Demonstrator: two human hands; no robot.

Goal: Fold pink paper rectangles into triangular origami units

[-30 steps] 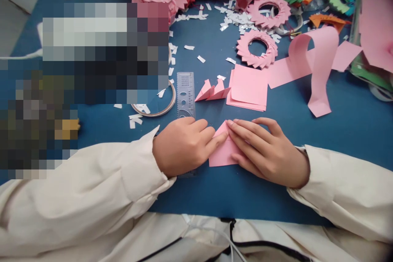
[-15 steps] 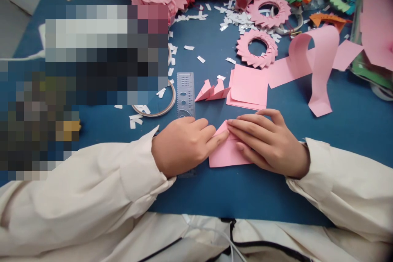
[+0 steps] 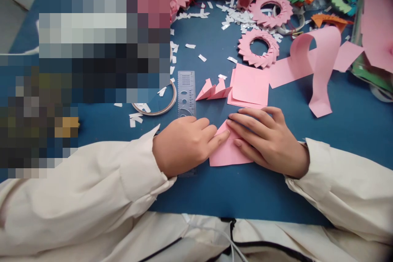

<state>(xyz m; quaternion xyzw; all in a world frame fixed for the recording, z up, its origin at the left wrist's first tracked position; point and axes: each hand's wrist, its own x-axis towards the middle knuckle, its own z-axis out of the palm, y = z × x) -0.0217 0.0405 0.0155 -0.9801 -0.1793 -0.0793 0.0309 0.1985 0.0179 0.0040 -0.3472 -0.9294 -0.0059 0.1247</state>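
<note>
A pink sheet of paper [image 3: 230, 153] with a folded, pointed upper corner lies flat on the blue table in front of me. My left hand [image 3: 187, 143] is curled at its left edge, with the index finger stretched along the slanted fold; the thumb is hidden. From the right, my right hand [image 3: 264, 139] lies over the paper with long, fairly straight fingers, their tips near the pointed corner. Just above sit a folded pink paper piece [image 3: 213, 90] with several points and a stack of pink paper squares [image 3: 250, 86]. A clear plastic ruler [image 3: 186, 94] runs partly under my left hand.
Pink folded paper rings [image 3: 259, 48] and white paper scraps [image 3: 236, 18] lie toward the back. A curled pink paper strip [image 3: 325, 61] is at right. Near the blurred area on the left is a tape roll [image 3: 175, 96]. Pink sheets [image 3: 376, 20] stand at the far right.
The fingers of my right hand have lifted and spread slightly near the paper's corner. My left hand and the paper stay almost in place; the view shifts a little.
</note>
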